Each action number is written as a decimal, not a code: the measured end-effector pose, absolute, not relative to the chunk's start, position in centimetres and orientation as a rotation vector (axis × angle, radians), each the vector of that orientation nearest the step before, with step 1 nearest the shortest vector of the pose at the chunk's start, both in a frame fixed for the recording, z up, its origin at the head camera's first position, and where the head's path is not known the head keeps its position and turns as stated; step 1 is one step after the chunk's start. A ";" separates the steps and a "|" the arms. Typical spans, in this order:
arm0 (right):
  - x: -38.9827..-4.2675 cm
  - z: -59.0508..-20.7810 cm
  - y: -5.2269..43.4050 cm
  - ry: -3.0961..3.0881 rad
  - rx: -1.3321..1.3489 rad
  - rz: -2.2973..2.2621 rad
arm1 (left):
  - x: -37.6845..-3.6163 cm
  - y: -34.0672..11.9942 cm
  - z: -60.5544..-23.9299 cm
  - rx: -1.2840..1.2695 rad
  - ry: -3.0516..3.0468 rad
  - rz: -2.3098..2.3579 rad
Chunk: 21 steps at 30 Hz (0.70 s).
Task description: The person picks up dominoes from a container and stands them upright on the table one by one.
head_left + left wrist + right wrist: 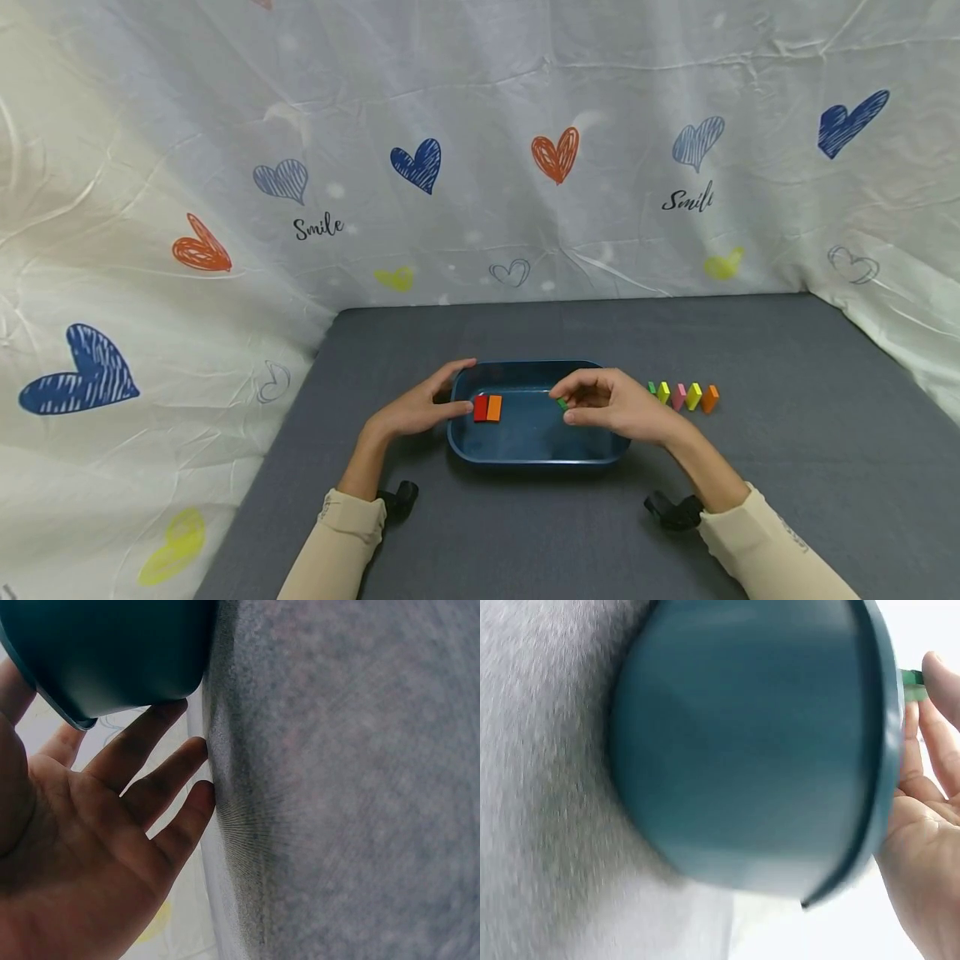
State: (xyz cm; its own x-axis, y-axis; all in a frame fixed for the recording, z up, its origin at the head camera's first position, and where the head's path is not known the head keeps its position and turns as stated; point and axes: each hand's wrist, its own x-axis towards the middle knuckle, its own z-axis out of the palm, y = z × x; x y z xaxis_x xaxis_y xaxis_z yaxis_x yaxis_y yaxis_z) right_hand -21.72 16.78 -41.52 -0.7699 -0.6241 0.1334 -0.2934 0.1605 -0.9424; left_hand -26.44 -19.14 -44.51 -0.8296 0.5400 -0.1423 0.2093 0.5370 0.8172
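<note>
Right hand [615, 406] over the right end of the blue tray [525, 454], thumb and fingertips pinching a small green block [562, 403] just above the tray floor, inside the rim. Green block at the very tips of the fingers, poking out leftward toward the tray's middle; same block glimpsed at the fingertips past the tray rim in the right wrist view [910, 678].

Left hand [420, 406] at the tray's left end, fingers straight and spread, tips against the outside wall [112, 667], holding nothing. Inside the tray near that hand, red block [481, 408] and orange block [494, 407] touching side by side.

Outside the tray to the right, on the grey table [750, 467], a short row of coloured blocks [686, 396]: green, yellow, pink, yellow, orange, upright and close together.
</note>
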 end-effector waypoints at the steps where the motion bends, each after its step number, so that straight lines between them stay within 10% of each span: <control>1: -21.7 -41.5 17.1 2.157 -0.882 -1.658 | -26.5 -19.1 -44.5 0.615 2.399 1.202; 21: -20.2 -40.1 26.5 2.505 -0.595 -1.761 | -26.5 -19.0 -44.5 0.655 2.382 1.221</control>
